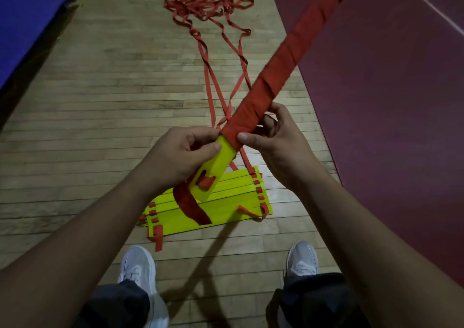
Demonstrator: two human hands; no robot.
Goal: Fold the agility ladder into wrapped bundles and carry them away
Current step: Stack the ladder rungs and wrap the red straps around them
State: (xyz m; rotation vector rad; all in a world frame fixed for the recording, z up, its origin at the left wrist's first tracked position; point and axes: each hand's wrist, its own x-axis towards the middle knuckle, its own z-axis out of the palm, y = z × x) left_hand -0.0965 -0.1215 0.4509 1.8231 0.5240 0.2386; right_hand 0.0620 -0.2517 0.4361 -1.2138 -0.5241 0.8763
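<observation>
On the floor (100, 101) a rung stack (226, 209) is lying by your feet, its strap (207, 73) trailing off into a tangle. You're holding a nearly wrapped bundle (283, 56) above it, left hand (180, 151) gripping the yellow end, right hand (276, 146) pinching the last wrap. The next move is probably securing the tail.

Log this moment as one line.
left hand: grips yellow plastic rung bundle | right hand: pinches its red strap wrapping | floor: yellow rung stack, loose red straps
</observation>
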